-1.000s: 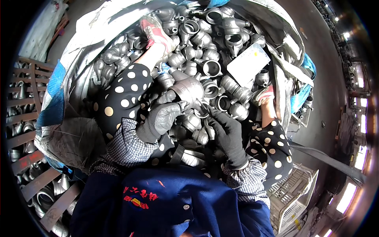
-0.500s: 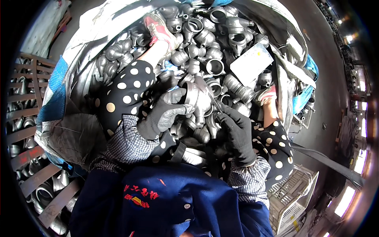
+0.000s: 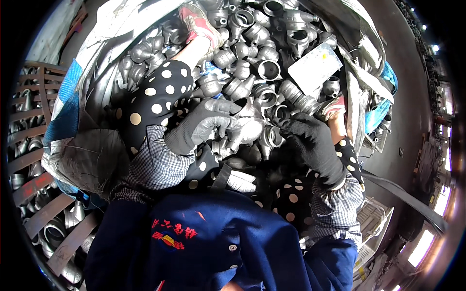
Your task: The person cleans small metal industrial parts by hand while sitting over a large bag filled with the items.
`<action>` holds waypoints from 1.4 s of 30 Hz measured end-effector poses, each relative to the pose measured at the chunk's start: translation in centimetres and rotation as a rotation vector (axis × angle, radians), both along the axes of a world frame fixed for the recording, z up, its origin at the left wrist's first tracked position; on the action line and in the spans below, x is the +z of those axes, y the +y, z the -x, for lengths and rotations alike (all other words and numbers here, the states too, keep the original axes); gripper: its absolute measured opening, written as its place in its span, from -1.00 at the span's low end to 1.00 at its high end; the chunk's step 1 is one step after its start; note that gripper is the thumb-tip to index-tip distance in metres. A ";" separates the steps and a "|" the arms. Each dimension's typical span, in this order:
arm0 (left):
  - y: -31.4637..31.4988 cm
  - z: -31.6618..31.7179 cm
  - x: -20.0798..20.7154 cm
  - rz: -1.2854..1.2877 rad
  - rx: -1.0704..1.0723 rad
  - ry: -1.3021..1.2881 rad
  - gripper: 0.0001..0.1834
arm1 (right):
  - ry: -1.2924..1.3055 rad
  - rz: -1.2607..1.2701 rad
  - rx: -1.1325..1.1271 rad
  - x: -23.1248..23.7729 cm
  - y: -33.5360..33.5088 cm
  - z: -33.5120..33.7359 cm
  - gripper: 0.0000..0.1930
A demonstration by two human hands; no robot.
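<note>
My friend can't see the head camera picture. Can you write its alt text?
A person's gloved left hand holds a shiny grey metal part, with the gloved right hand nearby. Many similar parts lie heaped around dotted trouser legs in a big white sack.

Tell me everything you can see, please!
Bag: one, white and blue, centre
Slatted rack: one, brown, far left
Metal parts: countless, grey, in bag and behind rack
Held part: one, grey, centre
Flat block: one, white, upper right
Crate: at least one, whitish, lower right
Shoes: two, pink and pale, in bag
Trousers: one pair, dotted black, centre
Jacket: one, navy, bottom
Left hand: one, dark-gloved, on held part
Right hand: one, dark-gloved, right of it
</note>
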State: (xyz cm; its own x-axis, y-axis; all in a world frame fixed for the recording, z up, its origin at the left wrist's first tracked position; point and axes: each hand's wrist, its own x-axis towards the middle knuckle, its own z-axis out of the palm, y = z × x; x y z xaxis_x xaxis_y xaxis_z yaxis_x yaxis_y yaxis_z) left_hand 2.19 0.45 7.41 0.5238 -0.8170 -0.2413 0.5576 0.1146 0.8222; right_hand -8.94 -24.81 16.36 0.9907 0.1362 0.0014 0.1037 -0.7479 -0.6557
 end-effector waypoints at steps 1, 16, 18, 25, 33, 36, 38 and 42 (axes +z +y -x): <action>0.3 -0.2 -0.6 0.008 -0.031 -0.006 -0.70 | -0.019 0.043 0.014 0.2 0.1 -0.2 -0.79; -1.1 0.3 1.9 0.018 0.036 0.177 -0.67 | -0.134 0.289 0.172 -0.2 0.3 -0.3 -0.69; -1.4 0.3 1.6 0.147 -0.004 0.187 -0.69 | -0.121 0.316 0.170 0.0 0.5 -0.4 -0.69; -1.0 0.5 1.2 0.099 0.019 0.151 -0.73 | -0.127 0.410 0.195 -0.4 0.5 -0.4 -0.65; -0.8 0.4 0.5 -0.077 0.077 0.068 -0.70 | -0.051 0.421 0.235 -0.3 0.4 -0.7 -0.61; -0.6 0.0 0.2 -0.045 -0.001 0.126 -0.75 | -0.005 0.373 0.233 -0.1 0.3 -0.9 -0.63; -0.4 -0.1 -0.2 -0.023 -0.029 0.186 -0.77 | 0.057 0.247 0.214 0.4 0.2 -1.0 -0.66; 0.3 -0.2 -0.9 -0.023 -0.057 0.177 -0.77 | 0.191 -0.198 0.039 0.8 -0.1 -0.8 -0.75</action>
